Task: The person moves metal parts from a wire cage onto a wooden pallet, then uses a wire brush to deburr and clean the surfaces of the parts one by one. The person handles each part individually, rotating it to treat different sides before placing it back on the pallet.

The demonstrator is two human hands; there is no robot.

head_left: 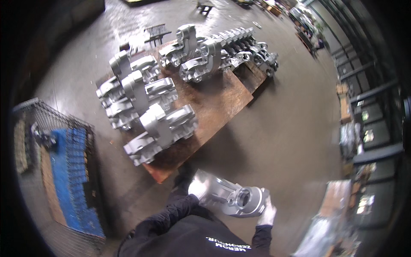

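Observation:
A silver metal casting [229,198] with a round bore in its right end is held in front of my body, near the lower middle of the view. My right hand [268,213], in a white glove, is closed around the casting's right end. At the other end, my left hand [197,188] grips the casting too, though glare washes out its fingers. Beyond them, a rusty brown table [220,112] bears several similar silver castings [160,128], standing in rows along its left side.
More silver parts [242,43] are lined up at the table's far end. On the left stands a wire mesh cage [55,112] with a blue panel [72,180]. Racking [379,154] runs down the right side, with a wrapped pallet load [323,222] at the lower right.

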